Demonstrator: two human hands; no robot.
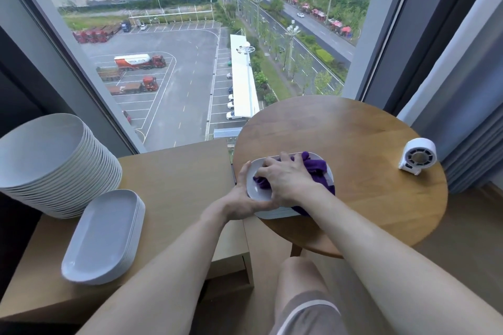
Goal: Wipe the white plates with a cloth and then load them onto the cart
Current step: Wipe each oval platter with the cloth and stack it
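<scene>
A white oblong plate (257, 187) lies on top of a short stack of like plates at the near left edge of the round wooden table (353, 144). My left hand (242, 198) grips the plate's left rim, thumb over the edge. My right hand (288, 179) presses a purple cloth (317, 168) onto the plate, fingers curled into the cloth. The cloth covers the plate's right half.
On the low wooden unit (177, 185) to the left stand a tall stack of round white plates (54, 160) and a smaller stack of oblong plates (106, 234). A small white fan (417, 156) sits at the table's right. A large window is behind.
</scene>
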